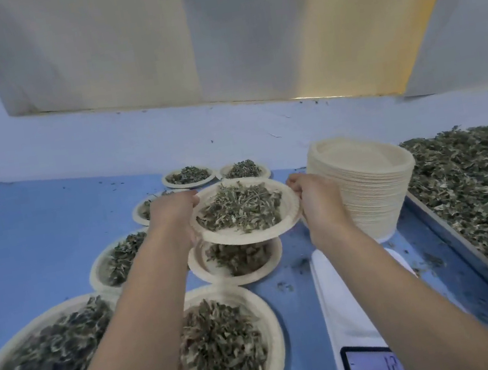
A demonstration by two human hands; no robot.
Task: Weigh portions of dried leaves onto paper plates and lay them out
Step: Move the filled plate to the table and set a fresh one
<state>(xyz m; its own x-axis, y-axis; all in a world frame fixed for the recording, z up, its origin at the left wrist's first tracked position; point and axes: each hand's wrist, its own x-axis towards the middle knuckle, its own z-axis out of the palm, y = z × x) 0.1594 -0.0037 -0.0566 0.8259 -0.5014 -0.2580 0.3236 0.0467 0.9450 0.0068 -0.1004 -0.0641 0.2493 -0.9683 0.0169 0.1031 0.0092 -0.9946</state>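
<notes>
I hold a paper plate (288, 211) heaped with dried leaves (240, 209) in the air above the blue table. My left hand (173, 210) grips its left rim and my right hand (315, 197) grips its right rim. Directly under it lies another filled plate (205, 271). Several more filled plates stand in two rows, from the near pair (268, 325) to the far pair (188, 175). A white digital scale (348, 306) lies at the lower right, its pan bare and its display lit.
A tall stack of bare paper plates (367, 184) stands right of my right hand. A metal tray (456, 244) spread with loose dried leaves fills the right side. Open blue tabletop (36, 237) lies to the left. A wall and metal panel rise behind.
</notes>
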